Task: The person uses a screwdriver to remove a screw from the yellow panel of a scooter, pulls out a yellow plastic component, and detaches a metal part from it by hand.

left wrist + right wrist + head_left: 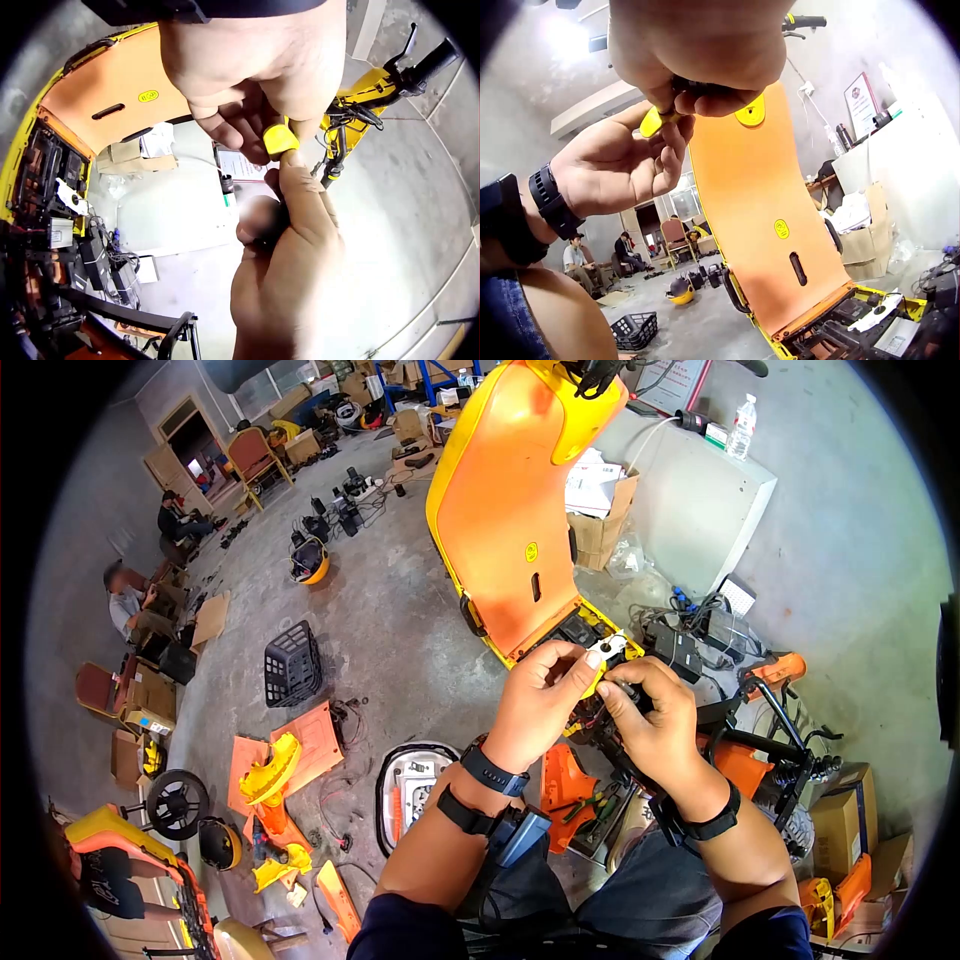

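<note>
The left hand [540, 705] pinches a small yellow piece [280, 140]. The right hand [655, 725] grips its other end, close by.

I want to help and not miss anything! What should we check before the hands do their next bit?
1. Left hand pinches the yellow piece: ok.
2. Right hand has its fingers on that piece too: ok.
3. Piece sits on the yellow-edged frame: not ok, it's held up in the air.
4. White part lies at the frame: ok.
5. White part fastened: cannot tell.
6. Anything dark tucked in the right hand: cannot tell.
</note>
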`<state>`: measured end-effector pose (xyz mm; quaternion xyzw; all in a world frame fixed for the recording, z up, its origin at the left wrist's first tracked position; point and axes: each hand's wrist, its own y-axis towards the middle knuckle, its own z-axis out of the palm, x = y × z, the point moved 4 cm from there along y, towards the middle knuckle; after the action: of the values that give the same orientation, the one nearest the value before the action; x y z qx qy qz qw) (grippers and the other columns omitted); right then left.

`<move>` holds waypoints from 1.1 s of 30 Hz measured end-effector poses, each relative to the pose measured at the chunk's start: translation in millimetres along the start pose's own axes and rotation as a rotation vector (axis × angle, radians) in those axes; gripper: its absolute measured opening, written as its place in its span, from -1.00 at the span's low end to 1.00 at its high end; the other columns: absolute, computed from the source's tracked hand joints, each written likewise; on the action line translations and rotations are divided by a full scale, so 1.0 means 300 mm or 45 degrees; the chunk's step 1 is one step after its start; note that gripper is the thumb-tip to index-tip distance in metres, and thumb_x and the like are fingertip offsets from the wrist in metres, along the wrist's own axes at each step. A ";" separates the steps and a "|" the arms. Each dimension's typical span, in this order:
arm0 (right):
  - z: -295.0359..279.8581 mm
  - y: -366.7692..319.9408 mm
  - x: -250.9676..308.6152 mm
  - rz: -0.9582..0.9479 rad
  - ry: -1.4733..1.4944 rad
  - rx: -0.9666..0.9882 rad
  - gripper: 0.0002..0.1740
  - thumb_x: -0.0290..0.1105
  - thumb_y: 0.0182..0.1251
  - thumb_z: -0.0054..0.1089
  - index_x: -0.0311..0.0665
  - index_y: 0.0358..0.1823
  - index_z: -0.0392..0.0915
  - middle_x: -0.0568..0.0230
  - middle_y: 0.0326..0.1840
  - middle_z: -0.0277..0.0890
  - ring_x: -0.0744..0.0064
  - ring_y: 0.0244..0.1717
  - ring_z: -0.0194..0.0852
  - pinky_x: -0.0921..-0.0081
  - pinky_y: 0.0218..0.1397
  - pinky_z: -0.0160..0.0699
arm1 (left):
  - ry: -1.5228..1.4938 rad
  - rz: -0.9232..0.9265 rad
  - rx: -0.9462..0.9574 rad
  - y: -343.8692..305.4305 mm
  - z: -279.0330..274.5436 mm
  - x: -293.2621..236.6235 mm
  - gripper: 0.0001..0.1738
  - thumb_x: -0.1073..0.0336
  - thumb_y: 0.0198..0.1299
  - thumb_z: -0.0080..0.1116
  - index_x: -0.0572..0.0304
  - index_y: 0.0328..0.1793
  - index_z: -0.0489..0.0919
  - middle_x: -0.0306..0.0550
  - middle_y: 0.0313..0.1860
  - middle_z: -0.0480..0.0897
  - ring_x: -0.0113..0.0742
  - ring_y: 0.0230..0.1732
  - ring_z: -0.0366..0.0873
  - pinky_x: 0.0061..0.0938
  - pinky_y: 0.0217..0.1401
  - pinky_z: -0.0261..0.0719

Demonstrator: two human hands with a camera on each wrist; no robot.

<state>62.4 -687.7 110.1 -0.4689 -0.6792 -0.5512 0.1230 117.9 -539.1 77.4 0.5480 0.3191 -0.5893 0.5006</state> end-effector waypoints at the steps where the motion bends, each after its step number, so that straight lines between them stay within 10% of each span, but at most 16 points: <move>1: 0.000 0.001 0.001 -0.006 0.005 0.000 -0.86 -0.54 0.25 0.45 -0.33 -0.21 0.66 0.13 -0.30 0.64 0.22 -0.30 0.67 0.40 -0.22 0.60 | -0.001 0.001 -0.003 0.000 0.000 -0.001 -0.76 0.28 0.48 0.25 0.36 0.02 0.62 -0.31 -0.22 0.64 -0.64 -0.22 0.53 -0.66 -0.14 0.54; 33: -0.008 0.006 0.013 -0.102 -0.037 0.065 -0.81 -0.53 0.22 0.48 -0.33 -0.18 0.65 0.10 -0.26 0.65 0.13 -0.26 0.69 0.36 -0.21 0.63 | -0.080 -0.056 -0.059 0.007 -0.038 0.006 -0.68 0.13 0.55 0.14 0.28 0.08 0.60 -0.20 -0.08 0.70 -0.52 -0.09 0.60 -0.56 0.03 0.57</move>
<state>60.8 -687.9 115.0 -0.4460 -0.7130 -0.5313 0.1026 123.9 -529.5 73.8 0.5106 0.3287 -0.6095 0.5097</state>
